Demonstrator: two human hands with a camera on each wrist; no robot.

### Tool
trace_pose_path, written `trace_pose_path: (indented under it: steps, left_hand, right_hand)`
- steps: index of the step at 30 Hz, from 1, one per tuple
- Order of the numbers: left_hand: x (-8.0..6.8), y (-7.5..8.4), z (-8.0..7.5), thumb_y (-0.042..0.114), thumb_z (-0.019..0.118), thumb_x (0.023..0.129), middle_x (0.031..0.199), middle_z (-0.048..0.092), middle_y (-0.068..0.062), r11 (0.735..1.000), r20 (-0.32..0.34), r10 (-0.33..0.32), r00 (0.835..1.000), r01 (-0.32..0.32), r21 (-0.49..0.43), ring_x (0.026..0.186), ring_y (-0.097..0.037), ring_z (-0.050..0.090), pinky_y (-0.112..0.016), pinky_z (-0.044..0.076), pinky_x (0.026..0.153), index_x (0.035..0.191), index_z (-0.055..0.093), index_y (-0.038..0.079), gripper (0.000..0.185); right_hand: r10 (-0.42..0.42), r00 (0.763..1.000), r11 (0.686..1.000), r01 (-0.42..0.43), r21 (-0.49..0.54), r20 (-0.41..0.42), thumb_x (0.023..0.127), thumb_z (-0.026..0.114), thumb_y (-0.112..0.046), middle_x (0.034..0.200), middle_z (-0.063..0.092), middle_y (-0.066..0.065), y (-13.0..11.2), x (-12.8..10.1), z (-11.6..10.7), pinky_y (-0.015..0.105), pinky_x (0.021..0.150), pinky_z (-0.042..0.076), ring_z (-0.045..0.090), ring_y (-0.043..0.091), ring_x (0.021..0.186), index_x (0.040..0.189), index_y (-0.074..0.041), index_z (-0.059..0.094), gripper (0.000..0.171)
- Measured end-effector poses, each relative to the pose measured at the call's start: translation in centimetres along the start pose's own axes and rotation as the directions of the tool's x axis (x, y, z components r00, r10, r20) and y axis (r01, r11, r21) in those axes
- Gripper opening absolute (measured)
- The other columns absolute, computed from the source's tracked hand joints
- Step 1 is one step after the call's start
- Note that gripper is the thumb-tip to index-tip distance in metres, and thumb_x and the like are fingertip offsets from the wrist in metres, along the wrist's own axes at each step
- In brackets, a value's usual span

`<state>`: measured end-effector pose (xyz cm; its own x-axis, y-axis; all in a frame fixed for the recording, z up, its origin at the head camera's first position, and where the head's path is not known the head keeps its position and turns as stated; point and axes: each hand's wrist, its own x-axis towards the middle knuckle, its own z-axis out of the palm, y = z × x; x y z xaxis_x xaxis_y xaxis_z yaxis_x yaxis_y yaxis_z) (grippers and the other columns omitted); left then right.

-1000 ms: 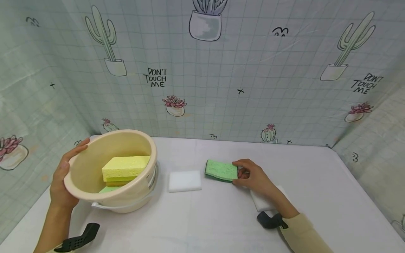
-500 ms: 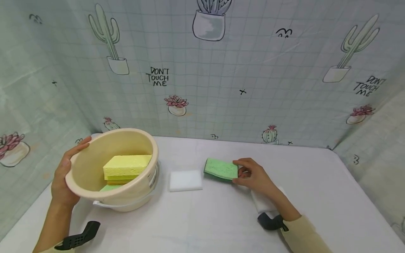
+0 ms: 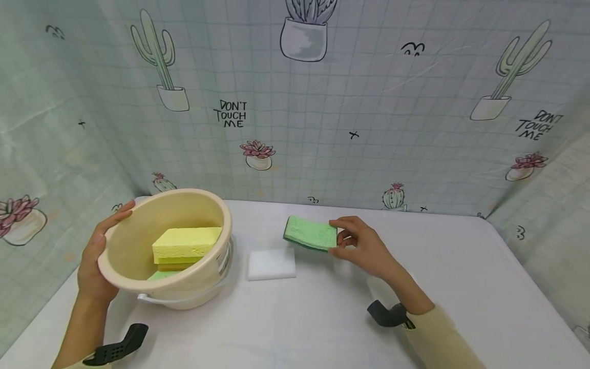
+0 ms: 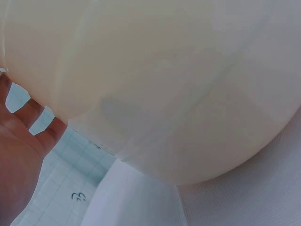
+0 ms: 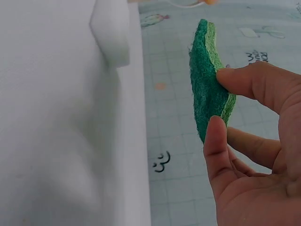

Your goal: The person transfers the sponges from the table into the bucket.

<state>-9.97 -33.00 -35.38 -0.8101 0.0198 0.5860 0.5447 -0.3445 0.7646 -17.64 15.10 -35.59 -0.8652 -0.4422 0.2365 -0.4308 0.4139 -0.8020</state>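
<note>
Right hand (image 3: 364, 248): pinching a green sponge (image 3: 310, 233) by its near short end, thumb on one face and fingertips (image 5: 244, 77) on the other. The right-wrist view is showing the sponge's two layers, dark green scouring side and lighter green foam, edge-on in this grip. The sponge is hanging clear of the desk (image 3: 322, 318), extending from the grip toward the bucket side, tilted slightly.

Left hand (image 3: 99, 259): gripping the rim of a cream plastic bucket (image 3: 207, 277) on its outer side, thumb lying over the lip, fingers spreading down the outer wall. The bucket is tipping with its mouth facing the person, its base resting on the desk. The left-wrist view is filled by the bucket's outer wall (image 4: 155, 84), with the fingers (image 4: 23, 141) at the frame's edge.

Contents of the bucket: a yellow sponge (image 3: 186, 243) lying on top, an orange layer just beneath it, and a pale green corner showing at the bottom; all are sitting just inward of the left grip.

White sponge block (image 3: 271, 264): lying flat on the desk, between the two grips, just below and beside the held green sponge, not touching it.

Second white block (image 3: 375, 284): mostly hidden under the right forearm, behind the right grip.

Backdrop: cactus-print sheet (image 3: 322, 128) hanging beyond both grips.
</note>
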Motion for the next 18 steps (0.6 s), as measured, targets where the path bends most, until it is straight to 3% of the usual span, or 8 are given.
trace_pose_path:
  steps: [10, 18]
  left_hand:
    - [0.0, 0.0, 0.0, 0.01, 0.01, 0.097, 0.154, 0.022, -0.015, 1.0, -0.006, -0.002, 1.0, 0.002, -0.002, 0.139, -0.024, 0.023, -0.026, 0.032, 0.105, 0.14, 0.038, -0.006, 0.054]
    - [-0.1, -0.1, 0.0, 0.007, 0.007, 0.096, 0.153, 0.022, -0.015, 1.0, 0.007, 0.014, 1.0, -0.014, -0.013, 0.139, -0.024, 0.024, -0.026, 0.033, 0.105, 0.14, 0.037, -0.008, 0.055]
  right_hand:
    - [-0.048, 0.999, 0.999, 0.048, 0.01, 0.008, 0.079, 0.078, -0.008, 0.123, 0.051, 0.011, -2.7, 1.6, 0.2, 0.042, 0.081, 0.051, 0.056, 0.019, 0.086, 0.129, -0.003, 0.058, 0.054]
    - [-0.079, 0.997, 0.997, 0.079, 0.019, 0.017, 0.078, 0.078, -0.007, 0.123, 0.05, 0.011, -4.5, 2.8, 0.5, 0.037, 0.081, 0.052, 0.057, 0.018, 0.084, 0.129, -0.003, 0.058, 0.055]
